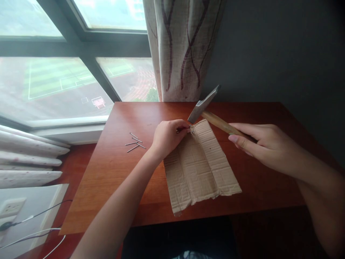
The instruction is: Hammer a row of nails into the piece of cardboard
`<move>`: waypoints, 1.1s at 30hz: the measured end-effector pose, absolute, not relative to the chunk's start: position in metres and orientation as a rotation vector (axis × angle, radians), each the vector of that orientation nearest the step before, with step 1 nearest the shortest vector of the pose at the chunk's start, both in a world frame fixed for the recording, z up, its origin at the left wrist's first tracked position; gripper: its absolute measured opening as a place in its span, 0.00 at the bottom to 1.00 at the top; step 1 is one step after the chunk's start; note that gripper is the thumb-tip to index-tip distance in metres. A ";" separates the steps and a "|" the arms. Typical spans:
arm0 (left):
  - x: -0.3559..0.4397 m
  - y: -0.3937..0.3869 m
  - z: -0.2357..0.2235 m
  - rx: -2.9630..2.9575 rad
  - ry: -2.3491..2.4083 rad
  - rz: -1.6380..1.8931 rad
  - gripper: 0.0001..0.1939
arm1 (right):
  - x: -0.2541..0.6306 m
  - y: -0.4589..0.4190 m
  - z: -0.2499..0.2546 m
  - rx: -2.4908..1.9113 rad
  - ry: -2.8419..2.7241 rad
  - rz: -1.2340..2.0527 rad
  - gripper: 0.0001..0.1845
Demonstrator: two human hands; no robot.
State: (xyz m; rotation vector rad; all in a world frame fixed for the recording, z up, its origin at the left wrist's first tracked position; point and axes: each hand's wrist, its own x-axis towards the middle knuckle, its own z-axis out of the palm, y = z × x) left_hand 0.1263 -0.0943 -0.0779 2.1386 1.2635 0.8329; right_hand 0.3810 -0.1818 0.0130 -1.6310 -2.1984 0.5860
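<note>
A creased piece of brown cardboard [201, 165] lies on the red-brown wooden table [113, 169]. My left hand [168, 136] is closed in a pinch at the cardboard's far left corner, holding something too small to make out. My right hand [265, 144] grips the wooden handle of a hammer [208, 109], whose grey metal head hangs just above that same corner, close to my left fingertips.
Several loose nails [135, 142] lie on the table left of my left hand. A patterned curtain [183, 46] hangs behind the table beside a window [67, 72]. White cables [35, 230] and a wall socket [10, 208] sit at the lower left.
</note>
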 end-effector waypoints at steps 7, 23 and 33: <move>0.126 -0.094 -0.078 2.152 1.255 0.832 0.04 | 0.385 -0.183 0.009 -1.672 -2.183 0.614 0.19; 0.106 -0.132 -0.059 2.554 1.092 0.781 0.09 | 0.402 -0.198 0.005 -1.721 -2.078 0.633 0.20; 0.095 -0.154 -0.084 2.529 0.931 0.826 0.10 | 0.396 -0.198 0.000 -1.769 -2.057 0.660 0.22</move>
